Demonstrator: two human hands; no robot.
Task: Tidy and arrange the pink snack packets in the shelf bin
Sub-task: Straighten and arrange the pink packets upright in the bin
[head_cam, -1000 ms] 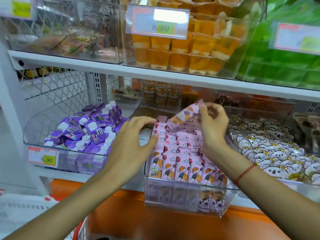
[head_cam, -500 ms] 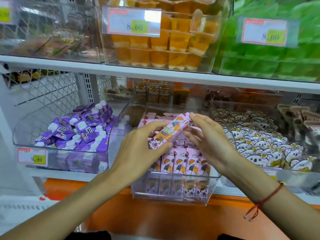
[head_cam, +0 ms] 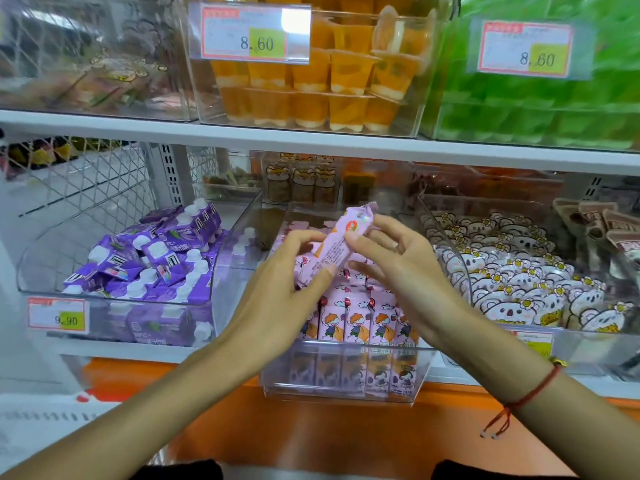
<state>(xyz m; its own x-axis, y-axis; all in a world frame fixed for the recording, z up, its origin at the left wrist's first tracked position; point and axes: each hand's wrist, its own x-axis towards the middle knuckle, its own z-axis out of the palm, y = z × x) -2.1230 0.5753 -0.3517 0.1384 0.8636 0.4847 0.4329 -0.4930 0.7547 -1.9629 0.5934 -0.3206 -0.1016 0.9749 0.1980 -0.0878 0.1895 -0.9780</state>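
Your left hand (head_cam: 277, 292) and right hand (head_cam: 398, 268) together pinch one pink snack packet (head_cam: 334, 245), tilted, above the clear shelf bin (head_cam: 346, 393).

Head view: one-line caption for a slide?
Both hands, left hand and right hand, hold a pink packet above the clear bin.

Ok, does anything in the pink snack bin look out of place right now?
One pink snack packet is out of the row, held tilted above the clear plastic bin between left hand and right hand.
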